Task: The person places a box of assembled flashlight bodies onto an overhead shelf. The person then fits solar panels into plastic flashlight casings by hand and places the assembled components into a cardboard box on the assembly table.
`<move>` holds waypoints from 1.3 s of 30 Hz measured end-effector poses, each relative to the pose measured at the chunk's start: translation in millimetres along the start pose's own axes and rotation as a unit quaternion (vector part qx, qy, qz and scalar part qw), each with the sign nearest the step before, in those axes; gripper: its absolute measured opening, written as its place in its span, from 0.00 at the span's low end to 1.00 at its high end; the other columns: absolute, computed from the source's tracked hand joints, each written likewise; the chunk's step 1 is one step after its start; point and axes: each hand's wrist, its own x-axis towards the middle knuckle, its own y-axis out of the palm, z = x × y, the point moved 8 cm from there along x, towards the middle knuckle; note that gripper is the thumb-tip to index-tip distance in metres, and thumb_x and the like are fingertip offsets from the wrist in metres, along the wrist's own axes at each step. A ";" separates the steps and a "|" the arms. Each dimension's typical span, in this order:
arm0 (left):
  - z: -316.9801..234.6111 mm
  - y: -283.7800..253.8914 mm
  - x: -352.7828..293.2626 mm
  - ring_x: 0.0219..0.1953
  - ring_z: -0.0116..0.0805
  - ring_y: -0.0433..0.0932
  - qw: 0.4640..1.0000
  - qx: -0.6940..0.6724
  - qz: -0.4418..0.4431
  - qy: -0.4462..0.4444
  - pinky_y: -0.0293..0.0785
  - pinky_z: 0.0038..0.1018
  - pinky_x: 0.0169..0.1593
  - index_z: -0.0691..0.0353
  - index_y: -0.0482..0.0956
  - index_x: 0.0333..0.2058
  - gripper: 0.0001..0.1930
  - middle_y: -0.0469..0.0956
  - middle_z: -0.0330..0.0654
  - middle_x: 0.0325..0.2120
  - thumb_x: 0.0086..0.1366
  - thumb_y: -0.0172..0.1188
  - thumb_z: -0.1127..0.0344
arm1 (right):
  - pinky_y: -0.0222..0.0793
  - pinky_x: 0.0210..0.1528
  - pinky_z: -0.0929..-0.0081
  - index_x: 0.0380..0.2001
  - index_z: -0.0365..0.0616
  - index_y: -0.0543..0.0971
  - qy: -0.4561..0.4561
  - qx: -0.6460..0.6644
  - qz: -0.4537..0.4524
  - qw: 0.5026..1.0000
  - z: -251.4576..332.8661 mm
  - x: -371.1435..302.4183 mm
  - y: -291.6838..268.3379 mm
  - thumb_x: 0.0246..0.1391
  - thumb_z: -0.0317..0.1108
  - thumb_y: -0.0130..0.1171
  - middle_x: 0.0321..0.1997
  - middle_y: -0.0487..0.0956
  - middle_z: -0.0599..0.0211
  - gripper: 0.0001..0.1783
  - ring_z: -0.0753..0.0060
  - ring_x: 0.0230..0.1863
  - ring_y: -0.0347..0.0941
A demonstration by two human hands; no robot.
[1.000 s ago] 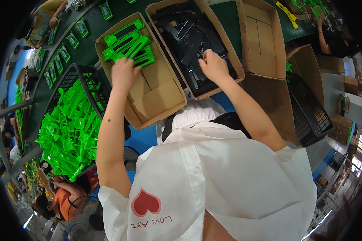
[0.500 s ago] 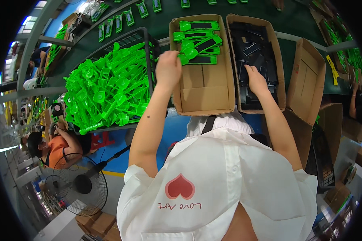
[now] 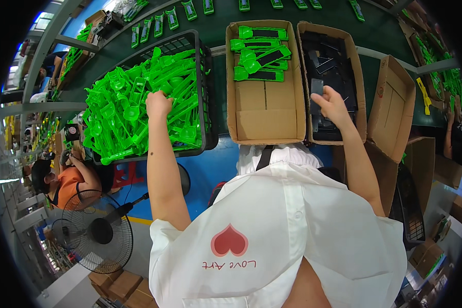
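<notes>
My left hand (image 3: 159,104) is in among a heap of bright green plastic parts (image 3: 131,110), long pieces with a scoop-like end. Its fingers are curled closed, and their tips are hidden, so what they hold does not show. The heap fills a black plastic basket (image 3: 207,110). Between finger and thumb, my right hand (image 3: 333,105) pinches a thin dark rectangular plate (image 3: 316,95). It hangs over a cardboard box (image 3: 360,84) of similar black plates (image 3: 329,51). In the middle cardboard box (image 3: 280,128) lie several green parts with black plates in them (image 3: 262,59).
Finished-looking green pieces (image 3: 172,18) stand in a row along the far green table (image 3: 218,31). An open cardboard box (image 3: 391,110) leans at the right, beside a yellow-green piece (image 3: 424,96). At the lower left are a black fan (image 3: 100,231) and a person in orange (image 3: 69,190).
My left hand has left the middle box and moved left into the green heap. My right hand has picked up a dark plate from the right box.
</notes>
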 end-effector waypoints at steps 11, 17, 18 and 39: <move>-1.8 -72.1 -71.1 0.28 0.27 0.73 0.708 -0.693 -0.127 -0.046 0.70 0.18 0.28 0.68 0.66 0.40 0.14 0.73 0.41 0.28 0.55 0.55 0.69 | 0.65 0.21 0.85 0.39 0.42 0.63 0.024 0.214 0.118 0.969 30.8 -15.8 51.3 0.53 0.35 0.46 0.29 0.75 0.62 0.12 0.77 0.24 0.71; -143.3 0.4 -147.8 0.36 0.33 0.69 0.287 -0.904 0.305 0.083 0.69 0.27 0.37 0.68 0.68 0.37 0.12 0.69 0.43 0.32 0.59 0.49 0.64 | 0.58 0.18 0.88 0.40 0.42 0.69 -0.002 0.136 0.172 0.976 51.0 -15.8 71.5 0.50 0.35 0.51 0.25 0.74 0.70 0.14 0.86 0.19 0.64; -158.5 1.2 -161.2 0.37 0.34 0.69 0.381 -0.874 0.294 0.073 0.68 0.28 0.38 0.67 0.69 0.38 0.13 0.69 0.43 0.36 0.60 0.48 0.63 | 0.58 0.18 0.87 0.40 0.42 0.69 0.004 0.129 0.202 0.971 53.4 -17.5 76.5 0.50 0.35 0.51 0.24 0.74 0.71 0.14 0.86 0.18 0.64; -190.2 18.1 -181.7 0.43 0.36 0.70 0.390 -0.885 0.253 -0.005 0.68 0.26 0.48 0.69 0.66 0.42 0.13 0.68 0.45 0.41 0.60 0.48 0.68 | 0.60 0.17 0.87 0.33 0.38 0.74 -0.152 -0.058 -0.056 0.985 68.4 -21.8 67.4 0.46 0.32 0.55 0.19 0.74 0.70 0.11 0.86 0.15 0.68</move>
